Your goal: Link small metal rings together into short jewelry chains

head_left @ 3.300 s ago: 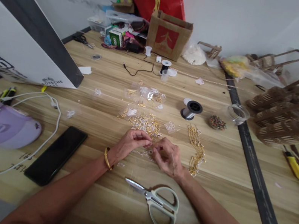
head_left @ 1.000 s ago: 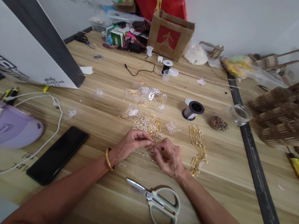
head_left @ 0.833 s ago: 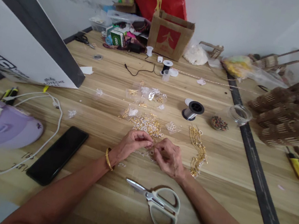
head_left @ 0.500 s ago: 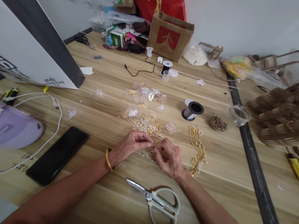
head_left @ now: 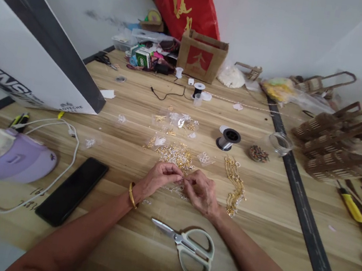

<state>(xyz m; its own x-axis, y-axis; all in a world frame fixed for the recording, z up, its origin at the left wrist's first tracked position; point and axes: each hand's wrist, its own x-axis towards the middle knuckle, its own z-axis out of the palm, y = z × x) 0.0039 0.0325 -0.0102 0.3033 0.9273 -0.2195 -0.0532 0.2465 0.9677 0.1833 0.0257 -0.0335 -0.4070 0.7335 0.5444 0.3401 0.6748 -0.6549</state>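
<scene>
Fingertips pinched, my left hand [head_left: 159,179] meets my right hand [head_left: 202,192] at mid-table. Whatever sits between the fingertips is too small to make out. Just beneath them lies a thin silver chain [head_left: 175,190], partly covered by my right hand. Beyond the fingers spreads a pile of small gold and silver charms [head_left: 178,154]. Gold chains [head_left: 235,188] lie in a bundle to the right of my right hand. Nearer to me, between my forearms, rests a pair of scissors [head_left: 184,249] with pale handles.
A black phone [head_left: 71,191] and a purple-and-white appliance [head_left: 20,158] lie left. Behind the charms are small plastic bags [head_left: 176,120] and a wire spool [head_left: 228,139]. A glass jar [head_left: 280,145], a bead heap [head_left: 258,153] and woven baskets [head_left: 335,143] stand right.
The view has tilted and shifted slightly, so the table items sit a little differently. My fingertips have drawn closer together; the right fingers look more closed.
</scene>
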